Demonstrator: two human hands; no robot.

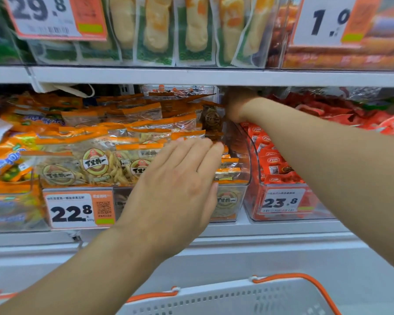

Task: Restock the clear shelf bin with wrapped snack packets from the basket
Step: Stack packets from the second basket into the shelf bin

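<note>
left hand (180, 176) flat on snack packets (96, 164); right hand (237, 108) grip hidden.

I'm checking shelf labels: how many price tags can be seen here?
4. The 29.8 tag hangs upper left, the 1.0 tag upper right, the 22.8 tag on the lower clear bin, the 23.8 tag on the red-packet bin. Arms may hide others.

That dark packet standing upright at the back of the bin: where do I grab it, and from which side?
Probably pinch the dark packet by its upper edge, coming from the front above the stacked packets. It stands upright with its face forward; the bin's clear wall and the right hand crowd its right side.
</note>
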